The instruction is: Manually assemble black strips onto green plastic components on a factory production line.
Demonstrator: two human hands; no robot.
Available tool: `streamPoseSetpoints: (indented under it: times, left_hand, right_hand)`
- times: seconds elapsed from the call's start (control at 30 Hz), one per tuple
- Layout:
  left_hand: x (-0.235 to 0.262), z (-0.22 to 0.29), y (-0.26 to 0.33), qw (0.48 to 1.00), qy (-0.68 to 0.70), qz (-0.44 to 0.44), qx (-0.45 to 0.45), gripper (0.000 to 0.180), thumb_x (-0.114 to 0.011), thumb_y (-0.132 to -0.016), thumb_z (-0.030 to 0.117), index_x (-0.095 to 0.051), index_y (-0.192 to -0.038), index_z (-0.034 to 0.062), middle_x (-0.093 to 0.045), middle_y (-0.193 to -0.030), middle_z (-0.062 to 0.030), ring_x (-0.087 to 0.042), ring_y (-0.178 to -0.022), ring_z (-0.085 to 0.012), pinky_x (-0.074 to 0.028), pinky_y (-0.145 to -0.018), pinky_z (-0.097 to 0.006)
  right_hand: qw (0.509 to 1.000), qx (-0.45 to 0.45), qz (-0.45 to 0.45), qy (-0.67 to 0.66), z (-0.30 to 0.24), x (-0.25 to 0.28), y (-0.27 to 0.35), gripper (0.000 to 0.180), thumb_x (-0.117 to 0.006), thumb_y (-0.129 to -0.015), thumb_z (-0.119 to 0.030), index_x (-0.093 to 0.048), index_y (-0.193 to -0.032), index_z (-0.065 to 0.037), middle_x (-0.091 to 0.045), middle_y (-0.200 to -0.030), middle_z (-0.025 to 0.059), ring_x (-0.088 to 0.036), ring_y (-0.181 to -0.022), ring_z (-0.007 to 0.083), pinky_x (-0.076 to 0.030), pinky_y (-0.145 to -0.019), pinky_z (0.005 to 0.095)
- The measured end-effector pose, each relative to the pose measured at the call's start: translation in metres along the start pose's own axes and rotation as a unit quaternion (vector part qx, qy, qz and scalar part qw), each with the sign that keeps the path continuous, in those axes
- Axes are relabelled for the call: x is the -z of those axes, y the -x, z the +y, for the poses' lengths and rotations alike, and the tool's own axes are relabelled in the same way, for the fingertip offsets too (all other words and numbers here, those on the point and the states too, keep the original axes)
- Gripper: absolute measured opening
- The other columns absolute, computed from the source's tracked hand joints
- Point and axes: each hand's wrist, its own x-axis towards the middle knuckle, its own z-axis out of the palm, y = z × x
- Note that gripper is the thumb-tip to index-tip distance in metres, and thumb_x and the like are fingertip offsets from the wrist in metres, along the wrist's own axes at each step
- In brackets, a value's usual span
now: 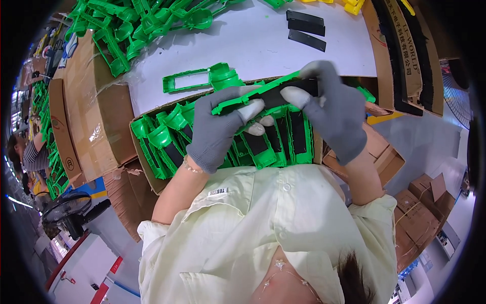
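Observation:
Above a carton, both of my gloved hands are closed on the work. My left hand (218, 124) grips a long green plastic casing (263, 90), tilted with its right end higher. In the grey glove with pale fingertips, my right hand (335, 114) pinches a flat black strip (277, 97) at the casing's right end. The strip lies along the casing's underside; whether it is seated there I cannot tell. Below, several green casings with black strips (299, 133) stand in a row in the carton (147, 169). Another green casing (217, 77), with an open window, lies just beyond.
A heap of green casings (136, 25) covers the far left of the white tabletop (253, 40). Loose black strips (307, 40) lie at the far right, near yellow parts (353, 5). Cardboard boxes (412, 213) stand on the right. A black fan (71, 213) and a person (35, 154) are at left.

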Motion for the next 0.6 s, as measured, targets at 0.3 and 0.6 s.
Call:
streamPoseSetpoints:
  times: [0.3, 0.6]
  left_hand:
    - [0.010, -0.001, 0.015, 0.999, 0.002, -0.001, -0.033, 0.026, -0.059, -0.084, -0.001, -0.059, -0.110, -0.0036, -0.065, -0.088, -0.0110, -0.066, -0.073, -0.0167, -0.054, -0.057, -0.022]
    - [0.012, 0.000, 0.036, 0.999, -0.036, -0.012, 0.034, 0.025, -0.061, -0.083, 0.001, -0.061, -0.108, -0.0026, -0.065, -0.085, -0.0078, -0.066, -0.073, -0.0149, -0.055, -0.057, -0.022]
  right_hand:
    - [0.982, -0.079, 0.092, -0.148, 0.017, 0.004, 0.014, 0.071, -0.078, -0.063, -0.011, -0.047, -0.126, -0.005, -0.050, -0.084, -0.0025, -0.046, -0.074, 0.0064, -0.038, -0.069, 0.0175]
    - [0.927, -0.206, -0.155, -0.272, 0.015, -0.002, 0.016, 0.024, -0.066, -0.076, -0.008, -0.058, -0.097, -0.002, -0.057, -0.071, 0.0003, -0.052, -0.051, 0.0054, -0.041, -0.046, 0.0183]
